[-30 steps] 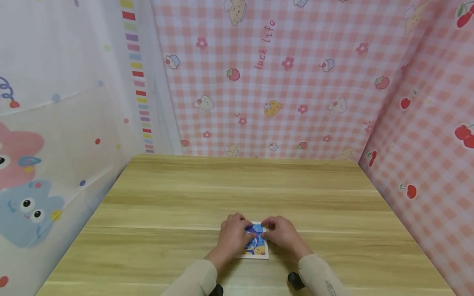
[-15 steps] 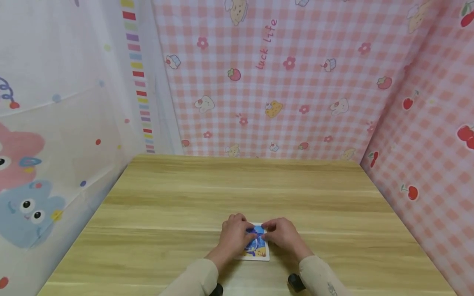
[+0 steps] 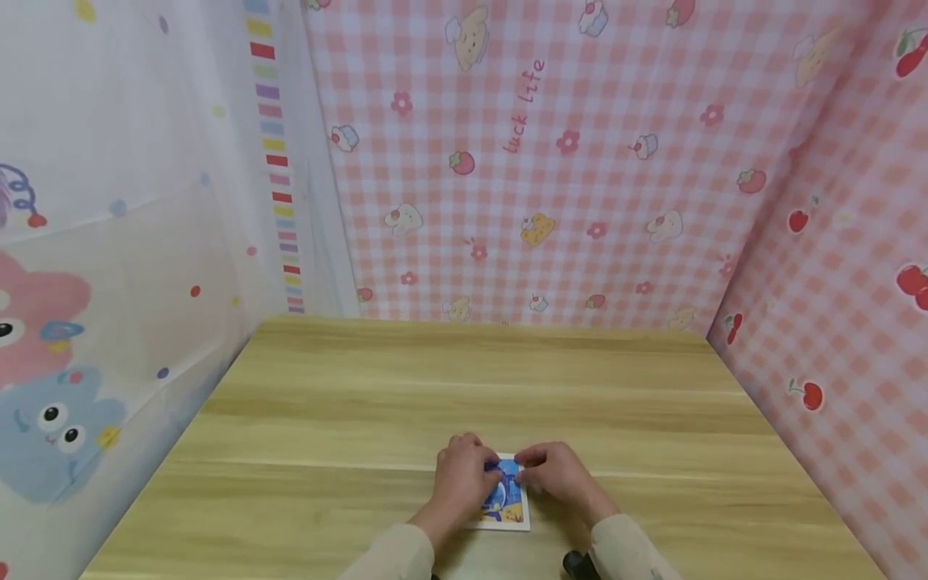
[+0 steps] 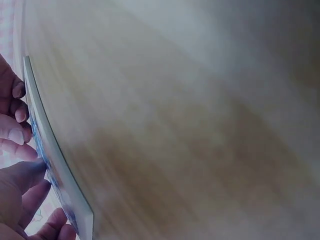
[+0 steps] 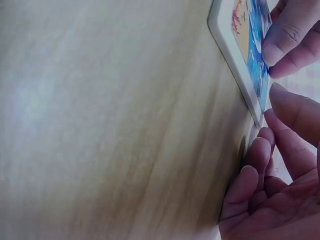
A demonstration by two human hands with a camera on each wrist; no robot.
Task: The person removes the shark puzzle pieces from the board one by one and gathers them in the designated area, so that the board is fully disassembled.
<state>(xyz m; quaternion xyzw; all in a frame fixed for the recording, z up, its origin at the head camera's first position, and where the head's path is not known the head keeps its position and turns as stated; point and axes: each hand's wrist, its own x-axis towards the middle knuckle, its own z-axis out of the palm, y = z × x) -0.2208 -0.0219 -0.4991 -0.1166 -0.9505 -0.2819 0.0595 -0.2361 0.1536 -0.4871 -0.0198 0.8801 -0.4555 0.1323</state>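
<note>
A small square picture puzzle board (image 3: 511, 513) lies flat on the table, with a white rim and a blue and yellow sea scene. Over its left side is my left hand (image 3: 459, 480), which hides that part. In the right wrist view its thumb and index fingertip meet on the picture (image 5: 256, 62). My right hand (image 3: 560, 474) is at the top right corner of the board, thumb and index finger a little apart, the other fingers loosely curled. The left wrist view shows the board's white edge (image 4: 64, 172) side-on, with fingertips of both hands along it.
The wood-grained table (image 3: 348, 419) reaches back to a pink checked cloth (image 3: 536, 177). A white printed cloth (image 3: 145, 242) hangs on the left, a cherry-patterned one (image 3: 834, 322) on the right. A black wrist device (image 3: 578, 564) shows beside the right sleeve.
The head view has tilted, so the whole scene sits a little lower. Both hands keep nearly the same places on the puzzle board.
</note>
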